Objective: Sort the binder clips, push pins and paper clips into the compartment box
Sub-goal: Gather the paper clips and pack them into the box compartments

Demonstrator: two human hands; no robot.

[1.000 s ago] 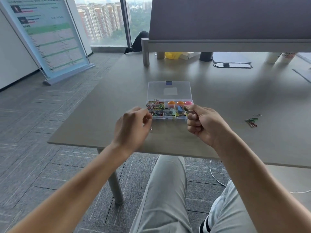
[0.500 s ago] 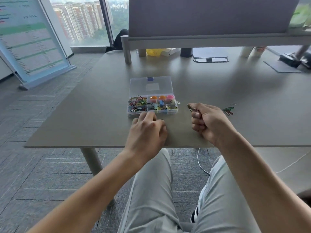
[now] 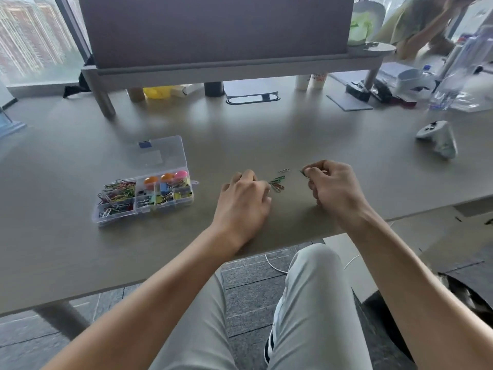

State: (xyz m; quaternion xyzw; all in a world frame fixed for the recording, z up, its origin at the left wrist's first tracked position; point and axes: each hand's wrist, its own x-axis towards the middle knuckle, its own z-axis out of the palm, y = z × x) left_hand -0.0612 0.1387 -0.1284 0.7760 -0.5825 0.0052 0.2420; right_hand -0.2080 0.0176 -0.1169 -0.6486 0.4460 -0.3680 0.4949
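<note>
My left hand [image 3: 244, 198] rests on the table [image 3: 66, 249] with its fingers loosely curled, the fingertips at a small bunch of loose paper clips [image 3: 277, 182]; whether it has one pinched I cannot tell. My right hand [image 3: 333, 186] is curled, thumb and forefinger pinching a few paper clips [image 3: 304, 173] just above the tabletop. One silver clip [image 3: 284, 170] lies apart, just beyond the bunch. To my left sits the compartment box [image 3: 144, 196], lid open, with paper clips in its left sections, binder clips in the middle and round-headed pins behind. Farther off to the right lies a white controller [image 3: 437, 137].
</note>
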